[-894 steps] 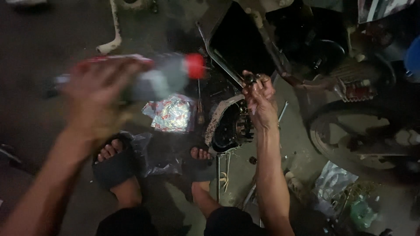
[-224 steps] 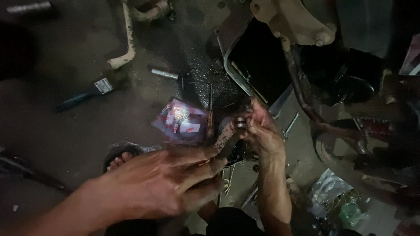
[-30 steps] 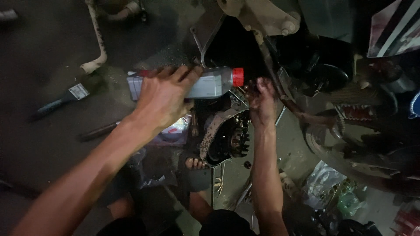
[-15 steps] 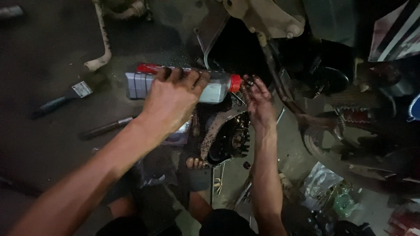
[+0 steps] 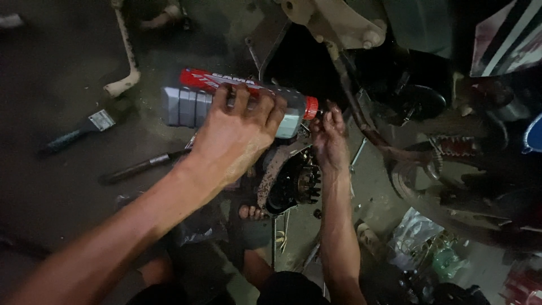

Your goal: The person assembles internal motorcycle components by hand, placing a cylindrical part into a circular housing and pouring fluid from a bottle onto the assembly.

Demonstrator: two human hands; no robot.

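Bottle [image 5: 237,101] of grey plastic with a red label and red cap lies horizontal in mid-air above the floor [image 5: 62,186], cap end pointing right toward the open underside of the machine. This attitude brings the cap [image 5: 311,108] level with the work area, so that the contents would run toward the neck rather than pool at the base.

At far left, a paintbrush [image 5: 79,131] with a dark handle lies flat on the floor, well apart from the hands. Just right of it, a slim dark rod-like tool [image 5: 144,166] also lies on the floor, its near end passing under the left forearm. A pale bent pipe [image 5: 127,56] rests on the floor above both.

The left hand [image 5: 234,138] grips the bottle from the near side. Its fingers [image 5: 240,101] wrap over the top of the body and are pressed against the plastic, slightly spread for a broad hold; the thumb is hidden beneath.

Below the bottle sits a dirty engine casing [image 5: 285,181] with a toothed gear exposed, beside a bare foot in a sandal [image 5: 251,214].

The right hand [image 5: 329,141] is raised with its fingertips [image 5: 330,113] gathered just beside the red cap, touching or nearly touching it. Whether they pinch a small part or the cap itself cannot be told in this light.

Further right stand the dark frame and tyre [image 5: 429,192], with clear plastic bags [image 5: 418,237] of small parts on the floor.
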